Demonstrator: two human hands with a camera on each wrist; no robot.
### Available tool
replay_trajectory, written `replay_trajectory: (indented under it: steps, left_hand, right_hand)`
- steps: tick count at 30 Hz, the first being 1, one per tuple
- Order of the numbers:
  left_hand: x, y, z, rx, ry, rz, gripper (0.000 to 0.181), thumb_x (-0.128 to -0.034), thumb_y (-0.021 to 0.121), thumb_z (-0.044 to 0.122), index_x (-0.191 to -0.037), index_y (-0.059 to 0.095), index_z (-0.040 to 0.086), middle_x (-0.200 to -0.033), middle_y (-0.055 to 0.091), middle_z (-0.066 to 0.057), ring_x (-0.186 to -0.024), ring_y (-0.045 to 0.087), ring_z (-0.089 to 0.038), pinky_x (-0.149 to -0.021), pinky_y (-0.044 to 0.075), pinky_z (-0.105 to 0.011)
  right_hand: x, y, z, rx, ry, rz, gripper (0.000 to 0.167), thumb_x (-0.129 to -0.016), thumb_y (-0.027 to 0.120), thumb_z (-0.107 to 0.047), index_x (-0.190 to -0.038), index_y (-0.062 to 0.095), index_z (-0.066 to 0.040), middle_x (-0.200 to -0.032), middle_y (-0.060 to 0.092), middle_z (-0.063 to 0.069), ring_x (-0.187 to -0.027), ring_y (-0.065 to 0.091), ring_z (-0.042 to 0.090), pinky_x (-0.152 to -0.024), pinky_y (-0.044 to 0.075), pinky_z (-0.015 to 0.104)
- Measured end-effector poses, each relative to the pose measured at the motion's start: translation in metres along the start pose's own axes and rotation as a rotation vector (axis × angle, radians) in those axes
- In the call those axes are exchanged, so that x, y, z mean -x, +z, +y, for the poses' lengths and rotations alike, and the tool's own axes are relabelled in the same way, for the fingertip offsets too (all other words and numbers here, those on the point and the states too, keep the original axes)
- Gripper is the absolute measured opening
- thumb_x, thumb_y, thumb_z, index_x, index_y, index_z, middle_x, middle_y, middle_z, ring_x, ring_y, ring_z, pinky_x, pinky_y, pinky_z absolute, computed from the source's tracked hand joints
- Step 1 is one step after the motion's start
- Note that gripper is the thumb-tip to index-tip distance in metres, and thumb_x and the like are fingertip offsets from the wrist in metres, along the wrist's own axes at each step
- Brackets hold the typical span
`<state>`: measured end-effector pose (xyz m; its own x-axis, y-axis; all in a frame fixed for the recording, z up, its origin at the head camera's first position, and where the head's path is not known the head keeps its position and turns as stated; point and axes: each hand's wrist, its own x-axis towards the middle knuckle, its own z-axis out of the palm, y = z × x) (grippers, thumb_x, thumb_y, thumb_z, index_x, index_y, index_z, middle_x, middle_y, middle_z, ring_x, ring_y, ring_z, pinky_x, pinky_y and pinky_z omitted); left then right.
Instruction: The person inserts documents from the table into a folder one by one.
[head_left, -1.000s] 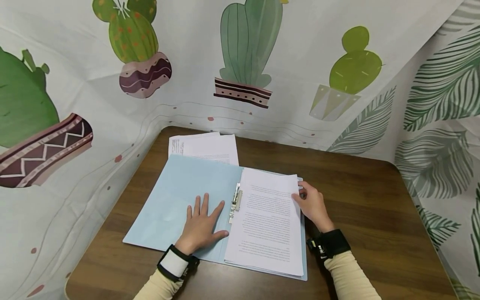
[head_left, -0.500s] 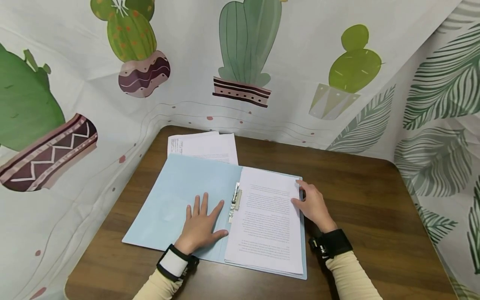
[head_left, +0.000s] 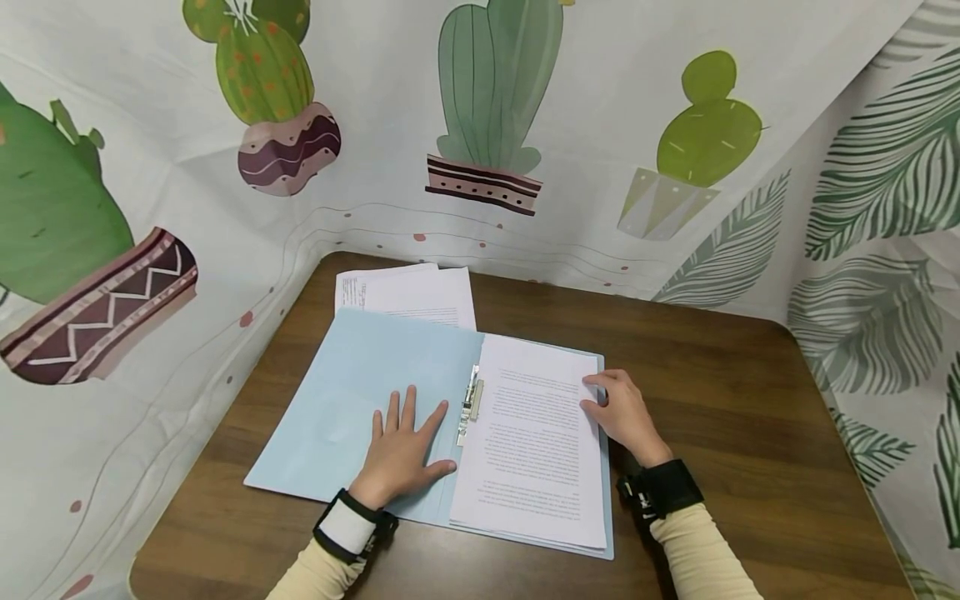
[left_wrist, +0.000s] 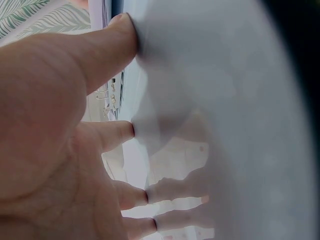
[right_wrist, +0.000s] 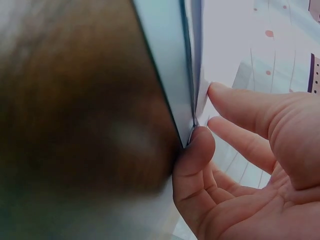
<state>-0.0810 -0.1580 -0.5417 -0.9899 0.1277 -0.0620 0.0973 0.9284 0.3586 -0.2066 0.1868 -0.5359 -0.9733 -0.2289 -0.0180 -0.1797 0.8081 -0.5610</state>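
A light blue folder (head_left: 375,350) lies spread on the table, with a metal clip (head_left: 470,402) along its spine. On its right half lies a stack of printed sheets (head_left: 536,450). My left hand (head_left: 401,458) rests with spread fingers on the left cover; in the left wrist view its fingertips touch the shiny blue surface. At the right edge of the stack is my right hand (head_left: 622,412), thumb and index fingertips on the top sheet. In the right wrist view another finger (right_wrist: 194,155) bends against the edges of the sheets and the folder.
More printed sheets (head_left: 408,292) lie at the back left, partly under the folder's cover. The brown wooden table (head_left: 720,400) ends at a fabric backdrop (head_left: 375,167) printed with cacti and leaves.
The top sheet's raised upper right corner has come down flat onto the stack. My right hand has slid slightly down the edge, its index finger moving onto the page. The left hand has stayed still.
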Motion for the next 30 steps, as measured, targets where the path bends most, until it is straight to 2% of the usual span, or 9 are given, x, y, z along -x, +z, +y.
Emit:
replay_trajectory:
  steps: [12, 22, 25, 30]
  left_hand:
    - [-0.002, -0.003, 0.001, -0.014, 0.003, -0.004, 0.087, -0.0823, 0.082, 0.051, -0.153, 0.050, 0.013, -0.162, 0.020, -0.037, -0.149, 0.012, -0.061, -0.110, 0.015, -0.080]
    - [-0.002, -0.008, 0.003, 0.002, -0.008, -0.039, 0.085, -0.0832, 0.081, 0.051, -0.153, 0.050, 0.012, -0.162, 0.021, -0.037, -0.148, 0.014, -0.061, -0.109, 0.017, -0.079]
    - [-0.004, -0.013, 0.001, 0.000, -0.007, -0.028, 0.080, -0.0855, 0.080, 0.049, -0.151, 0.053, 0.012, -0.160, 0.027, -0.037, -0.146, 0.021, -0.060, -0.108, 0.024, -0.078]
    - [-0.012, -0.028, -0.005, -0.029, 0.014, 0.016, 0.069, -0.0902, 0.077, 0.045, -0.146, 0.058, 0.010, -0.149, 0.046, -0.034, -0.132, 0.048, -0.056, -0.098, 0.044, -0.070]
  right_hand:
    - [0.001, 0.002, 0.002, -0.017, 0.000, 0.013, 0.041, -0.093, 0.077, -0.012, -0.131, 0.068, 0.000, -0.144, 0.047, 0.029, -0.097, 0.061, 0.034, -0.075, 0.051, 0.038]
    - [0.005, 0.002, 0.002, -0.035, -0.007, 0.011, 0.040, -0.093, 0.077, -0.010, -0.131, 0.068, 0.000, -0.144, 0.046, 0.029, -0.099, 0.062, 0.035, -0.078, 0.055, 0.040]
    - [0.003, 0.002, 0.001, -0.036, -0.020, 0.010, 0.040, -0.093, 0.077, -0.009, -0.130, 0.068, 0.001, -0.143, 0.047, 0.029, -0.099, 0.062, 0.035, -0.078, 0.055, 0.040]
    - [0.002, 0.000, 0.000, -0.042, -0.025, 0.007, 0.039, -0.092, 0.077, -0.008, -0.129, 0.069, 0.000, -0.143, 0.047, 0.029, -0.098, 0.063, 0.034, -0.078, 0.055, 0.040]
